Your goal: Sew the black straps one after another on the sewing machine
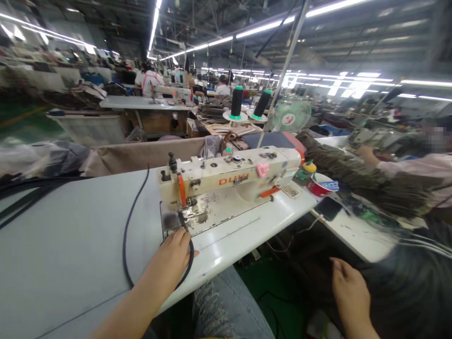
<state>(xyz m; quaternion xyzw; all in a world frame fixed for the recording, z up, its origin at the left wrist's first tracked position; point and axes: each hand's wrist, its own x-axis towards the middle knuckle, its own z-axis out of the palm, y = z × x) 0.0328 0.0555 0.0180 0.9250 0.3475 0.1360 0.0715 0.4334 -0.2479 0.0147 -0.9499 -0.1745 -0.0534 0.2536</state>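
A white sewing machine with orange lettering is set in a pale table. Just in front of its needle area is my left hand, its fingers closed on a black cord. The cord runs under the presser foot, loops past my fingers and curves over the tabletop on the left. Out to the right, off the table's edge, my right hand hangs above the dark floor area with thumb and forefinger pressed together. Anything between those fingertips is too small to make out.
Black strips lie at the table's left. A red bowl, a phone and stacked dark fabric are on the right, beside a person in a pink sleeve. Two thread cones and a fan stand behind.
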